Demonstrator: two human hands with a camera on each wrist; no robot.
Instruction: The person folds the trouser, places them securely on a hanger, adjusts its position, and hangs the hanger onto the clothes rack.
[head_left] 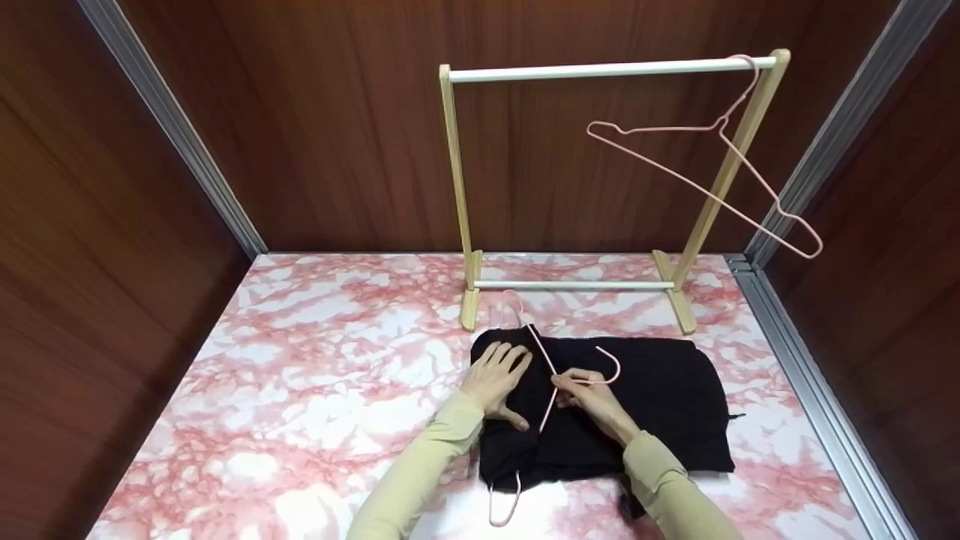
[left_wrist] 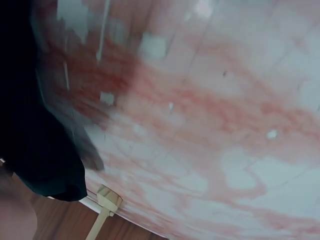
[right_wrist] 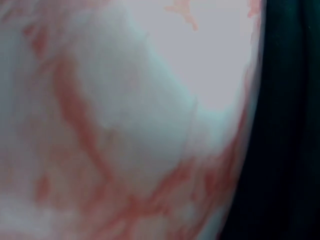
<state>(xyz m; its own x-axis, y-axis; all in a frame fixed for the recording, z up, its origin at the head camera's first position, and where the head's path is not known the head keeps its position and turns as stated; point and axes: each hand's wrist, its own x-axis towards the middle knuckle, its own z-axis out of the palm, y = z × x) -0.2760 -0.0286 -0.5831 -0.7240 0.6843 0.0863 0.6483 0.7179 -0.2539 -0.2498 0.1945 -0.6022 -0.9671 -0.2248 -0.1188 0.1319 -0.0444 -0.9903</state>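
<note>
A black garment (head_left: 645, 405) lies folded flat on the marbled table; its exact kind cannot be told. A pink clothes hanger (head_left: 545, 349) lies across its left part, partly covered by cloth, with one rounded end sticking out toward the front and another part showing beyond the far edge. My right hand (head_left: 589, 397) pinches this hanger near the base of its hook, which points right. Spread over the cloth left of the hanger, my left hand (head_left: 493, 379) rests with fingers extended. Dark cloth (left_wrist: 40, 135) fills the left side of the left wrist view.
Behind the garment stands a wooden rack (head_left: 454, 165) with a white top bar (head_left: 570, 72). A second pink hanger (head_left: 675, 176) hangs at the bar's right end. Brown wood-grain panels (head_left: 360, 150) and metal edge strips (head_left: 187, 135) enclose the marbled table (head_left: 300, 390).
</note>
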